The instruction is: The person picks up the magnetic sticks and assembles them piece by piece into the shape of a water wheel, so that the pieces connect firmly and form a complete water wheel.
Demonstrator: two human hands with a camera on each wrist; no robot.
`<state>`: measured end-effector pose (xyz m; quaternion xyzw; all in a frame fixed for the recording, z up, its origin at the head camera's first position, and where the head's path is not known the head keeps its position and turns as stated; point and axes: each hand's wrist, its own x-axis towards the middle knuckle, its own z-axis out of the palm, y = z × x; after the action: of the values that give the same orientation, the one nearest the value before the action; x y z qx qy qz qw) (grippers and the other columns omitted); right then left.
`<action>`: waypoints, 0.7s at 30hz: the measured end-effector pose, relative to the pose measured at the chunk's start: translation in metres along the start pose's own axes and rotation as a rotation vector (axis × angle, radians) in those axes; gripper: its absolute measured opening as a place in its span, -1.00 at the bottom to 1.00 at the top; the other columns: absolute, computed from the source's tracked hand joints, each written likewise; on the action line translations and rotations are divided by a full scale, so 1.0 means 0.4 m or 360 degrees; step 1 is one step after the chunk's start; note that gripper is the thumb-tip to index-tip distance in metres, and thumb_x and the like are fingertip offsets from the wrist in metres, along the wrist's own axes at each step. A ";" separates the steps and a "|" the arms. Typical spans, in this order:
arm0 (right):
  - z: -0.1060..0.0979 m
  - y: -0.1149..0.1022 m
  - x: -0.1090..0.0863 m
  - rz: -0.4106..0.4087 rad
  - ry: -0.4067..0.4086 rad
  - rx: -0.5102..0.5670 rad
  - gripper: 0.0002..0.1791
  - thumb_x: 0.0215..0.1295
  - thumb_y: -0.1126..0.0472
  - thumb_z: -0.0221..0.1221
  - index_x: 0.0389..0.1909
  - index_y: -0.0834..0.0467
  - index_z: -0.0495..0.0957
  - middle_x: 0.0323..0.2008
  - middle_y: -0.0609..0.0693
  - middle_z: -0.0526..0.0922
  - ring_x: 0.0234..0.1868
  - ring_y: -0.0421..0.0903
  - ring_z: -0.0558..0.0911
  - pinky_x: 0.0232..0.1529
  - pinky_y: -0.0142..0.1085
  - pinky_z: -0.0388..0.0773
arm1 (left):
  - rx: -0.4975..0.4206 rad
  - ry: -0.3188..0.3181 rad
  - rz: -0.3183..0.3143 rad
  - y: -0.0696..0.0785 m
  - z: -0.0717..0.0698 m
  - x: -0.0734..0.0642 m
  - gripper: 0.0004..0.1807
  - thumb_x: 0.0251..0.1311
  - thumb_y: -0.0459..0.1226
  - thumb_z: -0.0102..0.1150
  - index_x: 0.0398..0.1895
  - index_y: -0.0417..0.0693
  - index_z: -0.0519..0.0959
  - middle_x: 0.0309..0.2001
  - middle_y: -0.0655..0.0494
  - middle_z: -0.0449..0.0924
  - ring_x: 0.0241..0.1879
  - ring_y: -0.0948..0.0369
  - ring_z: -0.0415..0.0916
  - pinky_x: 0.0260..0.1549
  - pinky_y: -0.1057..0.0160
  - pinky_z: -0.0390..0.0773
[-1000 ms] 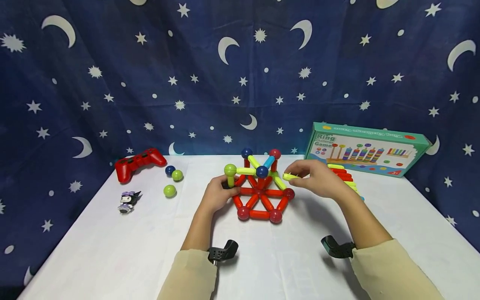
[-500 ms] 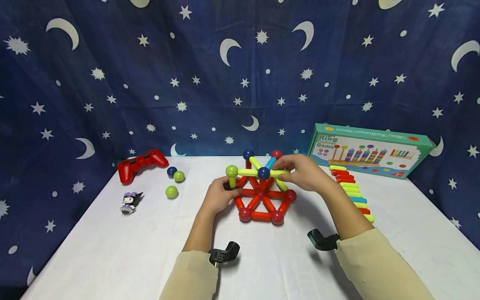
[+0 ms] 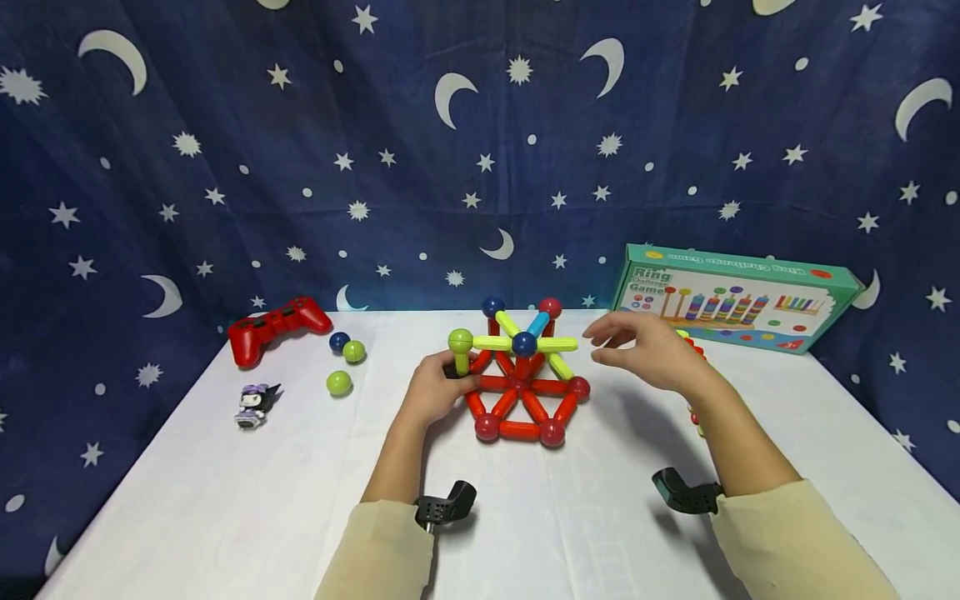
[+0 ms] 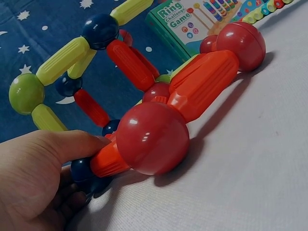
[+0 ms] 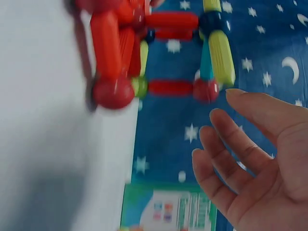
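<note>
A magnetic ball-and-stick structure stands on the table, its flat base made of red rods [image 3: 519,430] and balls. My left hand [image 3: 435,390] grips its left corner, thumb on a red rod [image 4: 110,160] and fingers by a dark blue ball [image 4: 84,174]. Above that corner, a yellow-green upright rod carries a green ball [image 3: 461,340]. A raised dark blue ball [image 3: 524,342] joins several rods at the centre. From it a yellow-green rod [image 3: 558,343] sticks out rightward, its outer end free. Just right of that end is my right hand [image 3: 648,354], fingers spread and holding nothing.
Partly behind my right arm lies a row of coloured rods [image 3: 694,346]. A Ring Challenge Game box [image 3: 735,298] stands at the back right. Leftward are a red game controller [image 3: 279,329], a small figurine [image 3: 257,405], a blue ball [image 3: 339,342] and green balls [image 3: 339,382].
My right hand brought a yellow-green rod to the raised dark blue ball, let go, and moved back rightward. The rod stays attached. My left hand keeps its hold.
</note>
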<state>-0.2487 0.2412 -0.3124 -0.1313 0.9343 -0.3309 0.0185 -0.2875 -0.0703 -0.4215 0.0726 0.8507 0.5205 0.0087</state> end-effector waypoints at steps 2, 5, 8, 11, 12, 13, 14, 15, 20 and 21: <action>-0.025 0.029 -0.030 0.0003 0.0021 -0.0010 -0.70 0.35 0.20 0.33 0.07 0.14 0.69 -0.06 0.08 0.75 -0.01 0.06 0.67 -0.04 -0.14 0.64 | -0.0005 -0.0003 -0.0008 0.002 0.001 0.000 -0.65 0.19 -0.30 0.40 0.07 -0.09 0.70 0.02 -0.07 0.71 0.14 -0.06 0.57 0.35 -0.15 0.44; -0.062 0.080 -0.079 0.0049 0.0022 -0.0062 -0.70 0.35 0.17 0.35 0.06 0.15 0.70 -0.07 0.06 0.75 -0.04 0.02 0.66 -0.11 -0.23 0.63 | -0.0009 -0.0007 -0.0008 0.005 0.002 0.000 -0.65 0.20 -0.30 0.39 0.07 -0.09 0.70 0.02 -0.08 0.71 0.13 -0.06 0.57 0.36 -0.15 0.44; -0.089 0.136 -0.126 0.0133 -0.0012 -0.0142 -0.69 0.34 0.16 0.36 0.05 0.18 0.69 -0.08 0.06 0.74 -0.05 0.01 0.65 -0.19 -0.29 0.63 | -0.0007 -0.0005 0.0003 0.009 0.002 0.001 -0.66 0.20 -0.30 0.39 0.07 -0.10 0.70 0.01 -0.08 0.71 0.12 -0.05 0.57 0.34 -0.14 0.45; -0.104 0.185 -0.164 0.0227 -0.0076 -0.0235 -0.68 0.32 0.17 0.36 0.04 0.21 0.69 -0.11 0.04 0.74 -0.07 0.00 0.63 -0.23 -0.31 0.61 | 0.0001 0.0006 0.0007 0.011 0.000 0.003 -0.65 0.20 -0.30 0.39 0.07 -0.09 0.70 0.01 -0.07 0.72 0.11 -0.05 0.58 0.34 -0.13 0.46; -0.107 0.199 -0.174 0.0244 -0.0094 -0.0269 -0.68 0.31 0.19 0.36 0.03 0.22 0.69 -0.12 0.04 0.74 -0.09 0.01 0.63 -0.24 -0.31 0.61 | 0.0002 0.0006 0.0006 0.012 -0.002 0.003 -0.65 0.20 -0.30 0.39 0.07 -0.09 0.70 0.02 -0.07 0.72 0.11 -0.05 0.58 0.34 -0.13 0.46; -0.110 0.210 -0.184 0.0263 -0.0113 -0.0302 -0.68 0.30 0.20 0.36 0.02 0.22 0.70 -0.14 0.03 0.74 -0.11 0.00 0.63 -0.27 -0.31 0.60 | 0.0002 0.0009 0.0002 0.012 -0.002 0.004 -0.65 0.19 -0.30 0.39 0.07 -0.09 0.70 0.02 -0.06 0.72 0.12 -0.05 0.58 0.34 -0.12 0.46; -0.113 0.221 -0.193 0.0270 -0.0132 -0.0329 -0.69 0.28 0.22 0.37 0.01 0.23 0.70 -0.16 0.03 0.74 -0.13 0.00 0.63 -0.27 -0.29 0.59 | 0.0001 0.0010 -0.0001 0.011 -0.003 0.004 -0.65 0.19 -0.30 0.39 0.07 -0.09 0.70 0.02 -0.06 0.72 0.12 -0.05 0.57 0.34 -0.12 0.45; -0.114 0.230 -0.201 0.0288 -0.0152 -0.0362 -0.70 0.27 0.23 0.37 0.00 0.23 0.70 -0.18 0.02 0.74 -0.15 -0.02 0.62 -0.28 -0.29 0.57 | 0.0000 0.0009 -0.0001 0.009 -0.003 0.004 -0.65 0.20 -0.30 0.39 0.07 -0.09 0.70 0.02 -0.07 0.72 0.13 -0.05 0.57 0.34 -0.13 0.45; -0.111 0.259 -0.227 0.0358 -0.0237 -0.0473 -0.74 0.20 0.28 0.39 -0.09 0.22 0.71 -0.25 -0.02 0.71 -0.24 -0.05 0.57 -0.30 -0.26 0.51 | -0.0001 0.0002 -0.0007 0.003 0.000 0.001 -0.65 0.20 -0.30 0.39 0.07 -0.09 0.70 0.01 -0.07 0.71 0.11 -0.05 0.57 0.35 -0.14 0.44; -0.107 0.263 -0.230 0.0367 -0.0251 -0.0487 -0.75 0.20 0.28 0.39 -0.10 0.21 0.71 -0.26 -0.01 0.70 -0.25 -0.04 0.55 -0.31 -0.26 0.50 | -0.0002 0.0002 -0.0008 0.002 0.001 0.001 -0.65 0.21 -0.30 0.38 0.08 -0.09 0.70 0.01 -0.07 0.71 0.11 -0.05 0.57 0.35 -0.14 0.44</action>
<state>-0.1898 0.3696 -0.3492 -0.0504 0.9782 -0.1694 0.1092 -0.2877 -0.0696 -0.4207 0.0702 0.8505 0.5211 0.0096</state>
